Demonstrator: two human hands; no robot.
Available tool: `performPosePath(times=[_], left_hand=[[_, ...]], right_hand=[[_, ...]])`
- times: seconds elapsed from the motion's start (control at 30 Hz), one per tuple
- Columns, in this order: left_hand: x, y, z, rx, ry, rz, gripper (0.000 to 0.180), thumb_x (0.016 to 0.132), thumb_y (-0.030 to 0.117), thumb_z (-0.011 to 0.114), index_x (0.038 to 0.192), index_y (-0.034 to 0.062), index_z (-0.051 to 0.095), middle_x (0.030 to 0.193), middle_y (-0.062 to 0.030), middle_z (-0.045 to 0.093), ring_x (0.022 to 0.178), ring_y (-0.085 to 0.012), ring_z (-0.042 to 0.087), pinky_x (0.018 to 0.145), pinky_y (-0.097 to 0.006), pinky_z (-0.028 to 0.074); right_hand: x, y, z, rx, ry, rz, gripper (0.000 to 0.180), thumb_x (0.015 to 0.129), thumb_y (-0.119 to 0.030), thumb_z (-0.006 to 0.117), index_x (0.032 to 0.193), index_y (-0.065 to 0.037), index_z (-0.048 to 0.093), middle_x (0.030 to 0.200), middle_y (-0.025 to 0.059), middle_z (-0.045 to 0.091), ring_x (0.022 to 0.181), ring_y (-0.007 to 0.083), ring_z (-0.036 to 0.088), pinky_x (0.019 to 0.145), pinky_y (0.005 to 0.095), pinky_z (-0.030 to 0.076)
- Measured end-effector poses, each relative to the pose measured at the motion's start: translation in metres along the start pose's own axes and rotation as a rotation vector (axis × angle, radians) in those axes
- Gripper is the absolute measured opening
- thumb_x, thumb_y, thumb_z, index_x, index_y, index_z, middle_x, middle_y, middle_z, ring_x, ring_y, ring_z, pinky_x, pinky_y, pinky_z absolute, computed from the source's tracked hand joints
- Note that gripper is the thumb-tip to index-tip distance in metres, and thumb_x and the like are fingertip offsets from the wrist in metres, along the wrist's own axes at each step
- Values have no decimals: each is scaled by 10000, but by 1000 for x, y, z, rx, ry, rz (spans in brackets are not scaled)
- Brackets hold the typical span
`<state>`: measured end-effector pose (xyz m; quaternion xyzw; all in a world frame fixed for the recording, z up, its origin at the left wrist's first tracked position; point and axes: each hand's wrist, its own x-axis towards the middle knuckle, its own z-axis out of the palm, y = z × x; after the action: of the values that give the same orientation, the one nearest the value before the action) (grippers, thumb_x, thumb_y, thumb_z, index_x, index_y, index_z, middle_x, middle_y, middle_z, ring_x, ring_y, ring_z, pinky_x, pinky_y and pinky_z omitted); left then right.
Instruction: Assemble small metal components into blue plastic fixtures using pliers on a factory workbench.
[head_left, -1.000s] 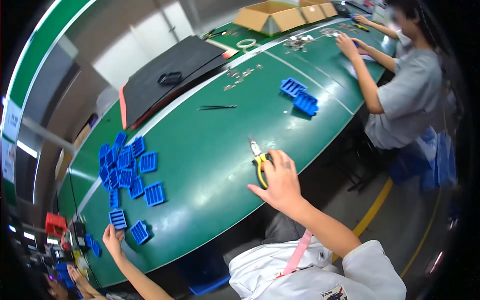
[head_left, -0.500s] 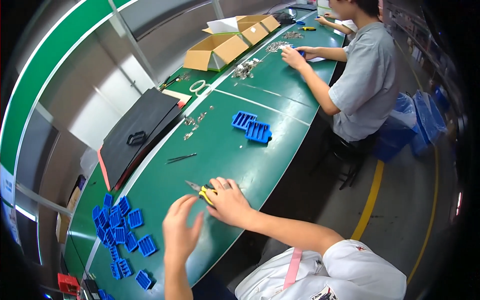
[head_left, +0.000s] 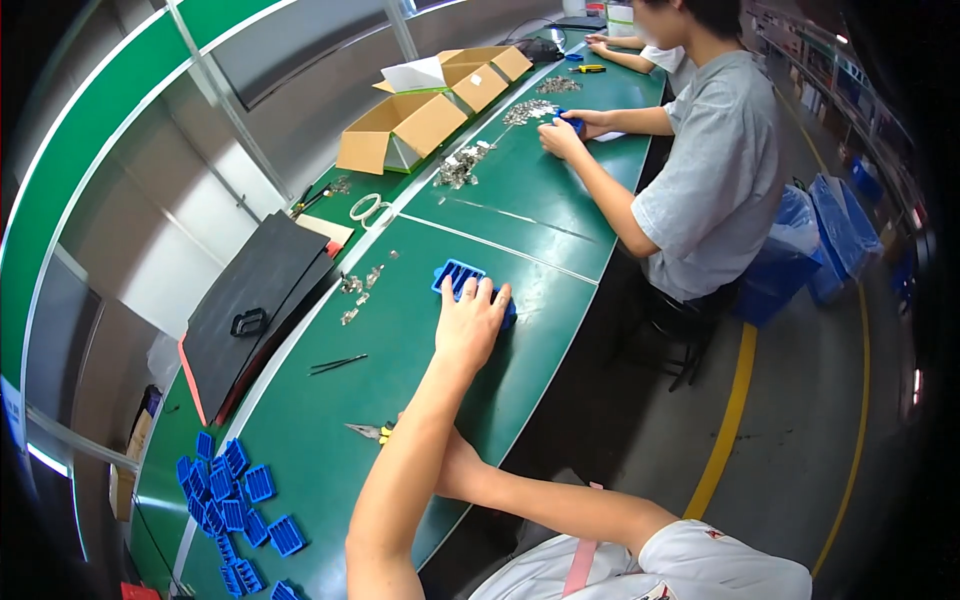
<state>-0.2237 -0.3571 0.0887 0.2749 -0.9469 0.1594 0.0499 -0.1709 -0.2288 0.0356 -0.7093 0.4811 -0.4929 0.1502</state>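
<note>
My left hand [head_left: 470, 325] reaches across my right arm to two blue slotted plastic trays [head_left: 457, 275]. Its fingers are spread over them, hiding most of the nearer tray; I cannot tell how firmly they touch. Below it, my right hand [head_left: 456, 465] is closed on the yellow-and-black handles of needle-nose pliers [head_left: 368, 431], partly hidden behind my left forearm. The pliers' jaws point left along the green table [head_left: 410, 350]. Black tweezers [head_left: 338, 365] lie on the tabletop beyond the pliers.
Several blue trays [head_left: 232, 514] are heaped at the near left. Small metal parts [head_left: 350, 285] lie by a black sheet [head_left: 245, 315]. Farther off are metal piles [head_left: 462, 165], a tape roll [head_left: 368, 210] and cardboard boxes [head_left: 400, 130]. A co-worker [head_left: 705, 170] sits at the right, holding a blue piece.
My left hand has moved away from beside the pliers, forward and right onto the two blue trays. My right hand still holds the pliers. The whole view has shifted slightly.
</note>
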Motion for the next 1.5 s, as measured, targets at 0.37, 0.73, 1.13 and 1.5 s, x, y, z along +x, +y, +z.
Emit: performPosePath(times=[0.37,0.73,1.13,1.5], left_hand=[[-187,-54,-92,-1669,453,-771,427,865,182,690,1217,-23,562,1051,-72,662,937,-163,631,815,-322,496],[-300,-28,-54,-1709,866,-1064,340,786,9,728,1103,15,605,994,-76,659,929,-138,624,841,-297,489],[-325,-36,-36,-1736,468,-1004,471,728,-16,770,1180,-4,637,1075,-65,651,933,-123,605,845,-254,480],[-331,-36,-59,-1150,579,-912,360,701,2,761,1051,29,679,948,-82,682,855,-171,648,795,-275,496]], right_hand=[[7,-3,-10,-196,-120,51,272,778,-178,637,1004,-30,608,1054,162,573,1020,324,544,851,446,439],[-8,-48,17,1405,-137,722,252,976,-132,514,1076,67,632,1141,152,616,987,227,610,824,363,500],[-8,-33,7,1231,-326,528,214,854,-10,618,1049,33,696,1279,159,571,1161,220,556,934,350,481],[-20,-58,-36,841,-548,721,210,875,7,610,1066,80,657,1139,158,659,969,202,659,860,318,529]])
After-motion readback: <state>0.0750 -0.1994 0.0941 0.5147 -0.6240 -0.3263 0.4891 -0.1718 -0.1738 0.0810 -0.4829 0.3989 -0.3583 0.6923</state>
